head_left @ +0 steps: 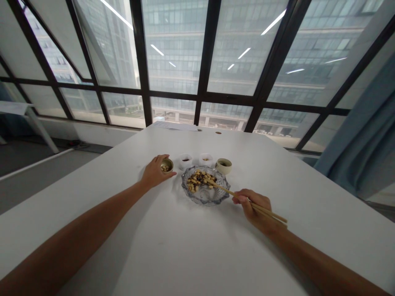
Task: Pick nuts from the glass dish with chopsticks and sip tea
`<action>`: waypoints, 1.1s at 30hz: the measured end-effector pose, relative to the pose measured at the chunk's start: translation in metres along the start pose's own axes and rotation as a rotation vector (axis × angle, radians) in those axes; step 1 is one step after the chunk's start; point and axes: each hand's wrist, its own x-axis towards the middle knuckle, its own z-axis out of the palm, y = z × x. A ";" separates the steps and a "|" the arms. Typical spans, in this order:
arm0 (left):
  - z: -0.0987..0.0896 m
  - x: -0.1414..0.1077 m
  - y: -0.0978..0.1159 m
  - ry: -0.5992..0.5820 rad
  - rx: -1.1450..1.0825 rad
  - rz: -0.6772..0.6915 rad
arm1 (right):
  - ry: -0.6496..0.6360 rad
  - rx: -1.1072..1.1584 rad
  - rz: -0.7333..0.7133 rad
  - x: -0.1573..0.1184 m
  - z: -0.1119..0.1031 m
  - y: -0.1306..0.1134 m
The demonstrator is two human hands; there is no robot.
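Note:
My left hand [156,172] is curled around a small cup [170,163], tilted toward me, with a few pale nut-like pieces [166,168] inside. In my right hand [254,205] is a pair of wooden chopsticks [224,189]. Their tips reach into a scalloped clear glass bowl [212,200] and touch the pile there. That pile mixes pale pieces that look like peanuts [197,178] with small dark bits. Whether the tips pinch a piece is too small to tell.
Behind the bowl stand two small white dishes, a left one [185,165] with dark contents and a right one [206,163] with a few pale bits. A cream cup [227,169] stands right of them. Papers [175,126] lie at the white table's [191,255] far end, before windows.

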 end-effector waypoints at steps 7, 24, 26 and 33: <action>0.000 0.001 0.000 0.013 -0.029 -0.057 | -0.008 0.009 -0.002 -0.001 0.001 0.001; 0.002 0.051 0.016 -0.109 0.119 -0.039 | 0.311 0.361 0.330 0.020 0.001 0.026; 0.015 0.068 0.041 -0.158 0.086 0.068 | 0.368 0.375 0.358 0.025 -0.002 0.033; 0.076 0.111 0.120 -0.495 0.078 0.183 | 0.468 0.353 0.379 0.036 -0.017 0.050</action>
